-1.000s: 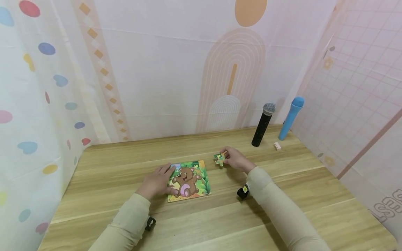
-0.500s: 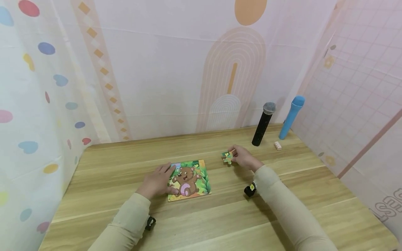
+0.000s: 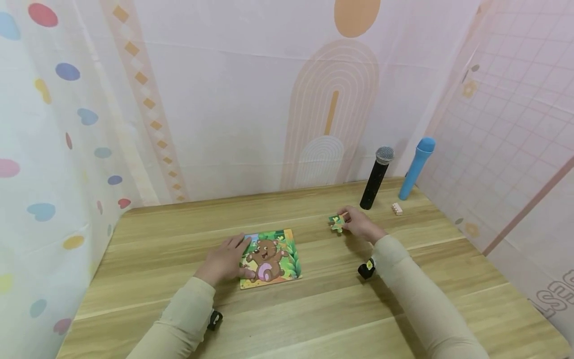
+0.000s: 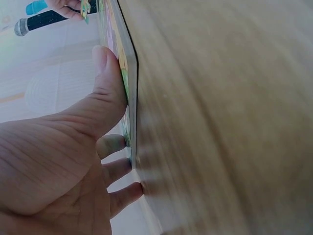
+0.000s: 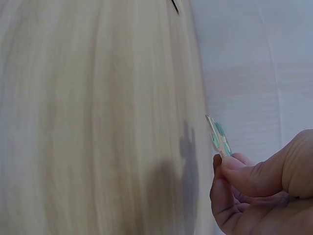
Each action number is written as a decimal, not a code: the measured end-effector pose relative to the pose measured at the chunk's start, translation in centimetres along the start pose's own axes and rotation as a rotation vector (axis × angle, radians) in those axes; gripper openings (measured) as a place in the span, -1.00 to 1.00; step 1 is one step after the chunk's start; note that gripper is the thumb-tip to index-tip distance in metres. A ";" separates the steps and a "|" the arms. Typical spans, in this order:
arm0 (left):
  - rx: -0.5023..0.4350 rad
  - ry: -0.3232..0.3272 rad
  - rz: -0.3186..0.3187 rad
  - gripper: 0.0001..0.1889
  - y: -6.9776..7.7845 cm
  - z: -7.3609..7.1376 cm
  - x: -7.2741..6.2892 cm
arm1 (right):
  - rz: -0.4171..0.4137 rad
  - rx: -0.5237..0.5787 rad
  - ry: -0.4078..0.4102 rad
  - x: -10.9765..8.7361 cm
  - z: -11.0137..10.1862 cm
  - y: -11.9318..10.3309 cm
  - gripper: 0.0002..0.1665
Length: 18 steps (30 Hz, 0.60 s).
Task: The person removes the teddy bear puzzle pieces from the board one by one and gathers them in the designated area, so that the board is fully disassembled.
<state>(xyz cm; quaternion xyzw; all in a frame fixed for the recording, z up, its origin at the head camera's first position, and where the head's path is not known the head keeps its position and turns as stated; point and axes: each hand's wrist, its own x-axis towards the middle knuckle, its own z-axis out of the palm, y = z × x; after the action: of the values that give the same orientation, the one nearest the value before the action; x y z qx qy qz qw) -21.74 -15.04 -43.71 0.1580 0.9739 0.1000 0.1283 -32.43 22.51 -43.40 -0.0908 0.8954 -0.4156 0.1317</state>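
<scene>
Item held: a small jigsaw piece with a green, yellow and orange print (image 3: 336,223), its printed side towards your head camera.
Right grip (image 3: 358,222): narrow, your thumb and fingers pinching the piece at its right side; the rest juts left from your fingertips.
Height of piece: above the wooden table (image 3: 269,324); in your right wrist view its shadow falls apart from it.
Key relation: the piece is to the right and slightly far of the flat, nearly square brown-bear jigsaw board (image 3: 265,260), with bare wood between them.
Long axis: none clear on the knobbed piece; the board runs slightly longer left to right.
Left grip (image 3: 224,260): relaxed, pinching nothing; your thumb rests on the board's left part, fingers at its far-left edge.
Nearer hand: your right to the piece, your left to the board.
Board edges: right and near sides uncovered, left side partly under your hand.
Room, left: open wood from piece to board.
Room, right and far: tighter; a black microphone with a silver mesh head (image 3: 374,182), a blue microphone (image 3: 414,172) and a small pale-pink toy brick (image 3: 397,209).
Far limit: the table meets a pale patterned cloth backdrop (image 3: 224,124).
</scene>
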 end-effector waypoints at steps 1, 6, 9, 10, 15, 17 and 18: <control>-0.002 0.002 0.001 0.04 0.0 0.0 0.0 | 0.001 0.007 0.002 -0.1 -0.2 0.1 -0.52; -0.006 0.002 -0.001 0.04 0.0 0.1 -0.1 | 0.000 0.019 0.011 -0.3 -1.0 0.6 -0.52; -0.004 0.006 -0.001 0.04 -0.1 0.2 -0.1 | -0.002 0.019 0.012 -0.5 -1.5 0.8 -0.52; -0.006 0.007 -0.001 0.04 -0.1 0.2 0.0 | 0.000 0.023 0.012 -0.6 -1.6 0.8 -0.51; 0.002 0.008 -0.005 0.05 -0.1 0.3 0.1 | -0.007 0.018 0.016 -0.9 -2.0 1.2 -0.53; 0.003 0.008 -0.008 0.06 -0.1 0.3 0.1 | -0.006 0.009 0.022 -1.0 -2.2 1.5 -0.54; 0.003 0.010 -0.007 0.06 -0.1 0.3 0.1 | -0.004 0.007 0.023 -0.9 -2.3 1.6 -0.54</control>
<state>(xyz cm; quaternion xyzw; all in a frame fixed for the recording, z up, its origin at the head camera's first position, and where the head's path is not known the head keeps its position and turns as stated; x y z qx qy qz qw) -21.77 -15.05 -44.04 0.1541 0.9753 0.0987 0.1237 -32.34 25.49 -43.07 -0.0873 0.8952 -0.4199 0.1209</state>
